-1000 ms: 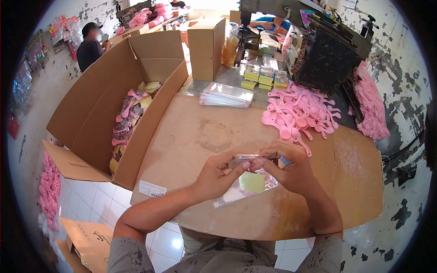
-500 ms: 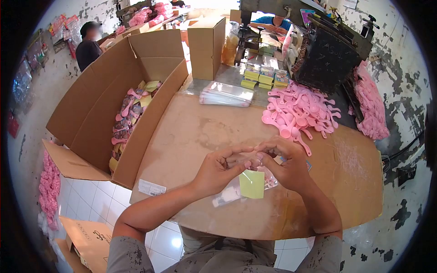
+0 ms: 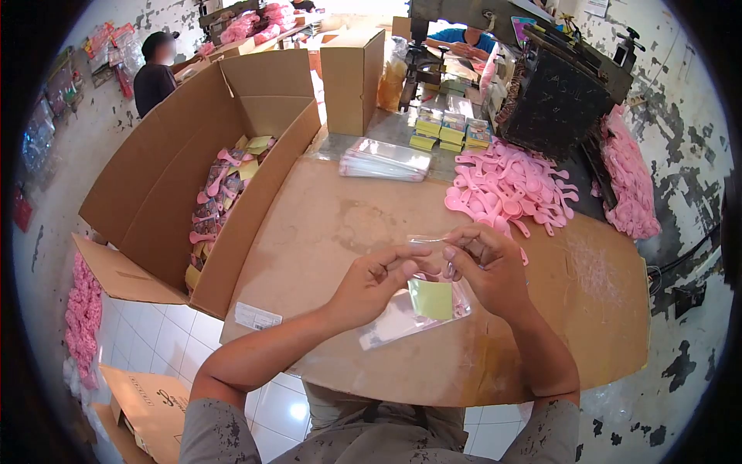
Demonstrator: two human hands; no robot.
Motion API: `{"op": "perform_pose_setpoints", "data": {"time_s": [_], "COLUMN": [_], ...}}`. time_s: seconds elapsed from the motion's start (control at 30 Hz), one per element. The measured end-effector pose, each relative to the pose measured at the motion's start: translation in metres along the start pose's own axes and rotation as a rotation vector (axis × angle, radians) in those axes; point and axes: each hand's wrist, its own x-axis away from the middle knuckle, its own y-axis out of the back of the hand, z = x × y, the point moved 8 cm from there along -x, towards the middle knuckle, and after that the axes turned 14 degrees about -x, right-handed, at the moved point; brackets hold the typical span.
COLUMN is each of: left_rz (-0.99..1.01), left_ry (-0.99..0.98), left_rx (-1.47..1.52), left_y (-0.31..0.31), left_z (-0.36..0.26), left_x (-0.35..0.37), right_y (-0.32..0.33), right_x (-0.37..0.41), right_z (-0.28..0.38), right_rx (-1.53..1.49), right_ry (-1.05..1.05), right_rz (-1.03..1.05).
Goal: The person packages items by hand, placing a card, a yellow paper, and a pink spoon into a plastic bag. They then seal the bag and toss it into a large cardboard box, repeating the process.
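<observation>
Over the near part of the cardboard-covered table, my left hand (image 3: 372, 284) and my right hand (image 3: 491, 271) face each other, fingers pinched at the upper part of a clear plastic bag (image 3: 427, 241). A yellow-green card (image 3: 431, 299) shows at the bag, just below my fingers. Whatever else is in the bag is partly hidden by my hands. Under it, another clear plastic bag (image 3: 382, 332) lies flat on the table. Beyond my right hand is a heap of pink plastic scoops (image 3: 510, 185).
A stack of clear bags (image 3: 384, 160) and bundled cards (image 3: 452, 127) sit at the back. At left stands a large open carton (image 3: 147, 185) holding packed scoops. A black machine box (image 3: 553, 97) is at back right. A person (image 3: 154, 77) stands beyond the carton; another sits at the back.
My hands have moved slightly apart, and the bag's top edge now stands up between them. The yellow-green card has shifted slightly upward.
</observation>
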Motion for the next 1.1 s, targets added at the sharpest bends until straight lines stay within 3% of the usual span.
{"op": "perform_pose_setpoints", "data": {"time_s": [0.13,0.27,0.33,0.63,0.73,0.83,1.0,1.07,1.1], "left_rz": [-0.022,-0.068,-0.094,-0.051,-0.015,0.024,0.013,0.038,0.037], "left_ry": [-0.07,0.02,-0.052,-0.174,-0.185,-0.143,0.081,0.112,0.116], "left_rx": [-0.146,-0.262,-0.323,-0.79,-0.83,-0.734,-0.229,-0.159,-0.138], "left_y": [-0.004,0.004,0.002,-0.006,-0.013,-0.01,0.002,0.007,0.007], "left_z": [-0.002,-0.001,-0.012,-0.017,-0.021,-0.021,0.007,0.018,0.019], "left_x": [0.002,0.006,0.007,0.015,0.015,0.012,0.001,-0.003,-0.003], "right_y": [0.003,-0.016,-0.032,-0.064,-0.061,-0.027,0.078,0.144,0.172], "right_x": [-0.001,0.005,0.013,0.029,0.021,0.008,0.021,0.057,0.075], "right_z": [0.001,0.043,0.052,0.036,0.033,0.053,0.065,0.077,0.09], "right_rx": [0.048,0.615,0.814,1.246,1.242,1.11,0.295,-0.069,-0.199], "right_ry": [0.008,0.456,0.672,0.808,0.69,0.634,-0.189,-0.281,-0.192], "right_rz": [-0.017,-0.029,0.007,0.184,0.207,-0.006,-0.01,0.092,0.095]}}
